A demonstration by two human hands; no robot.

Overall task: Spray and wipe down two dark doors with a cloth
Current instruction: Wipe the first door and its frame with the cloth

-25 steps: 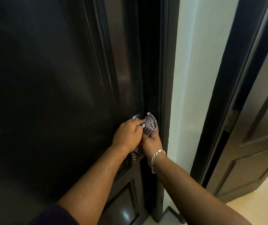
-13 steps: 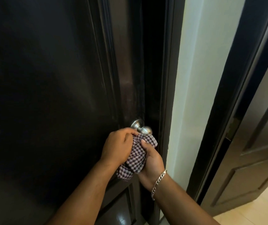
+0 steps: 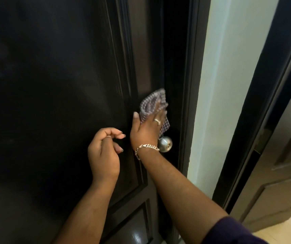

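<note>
1. cloth sits flat against the near door, on the narrow upright strip just above the knob, close to the latch edge. it looks blurred at its top, so it is probably mid-stroke.
2. right hand presses the cloth to the wood with straight, spread fingers, thumb out to the left. nothing is gripped; an open palm spreads pressure over more cloth, which suits wiping a flat strip.
3. left hand hangs beside the right wrist, just off the door panel, fingers loosely curled and holding nothing. it seems parked there, ready to steady the door or take the cloth.
4. bracelet on the right wrist lies right next to the knob, so a downward stroke could knock the two together.
5. second door stands ajar to the right, past a pale wall. whether it has been cleaned i cannot tell.
6. no spray bottle is in view, so the step in hand is judged to be wiping, not spraying.
7. next stroke likely needs to run up or down this strip while keeping the cloth flat.
</note>
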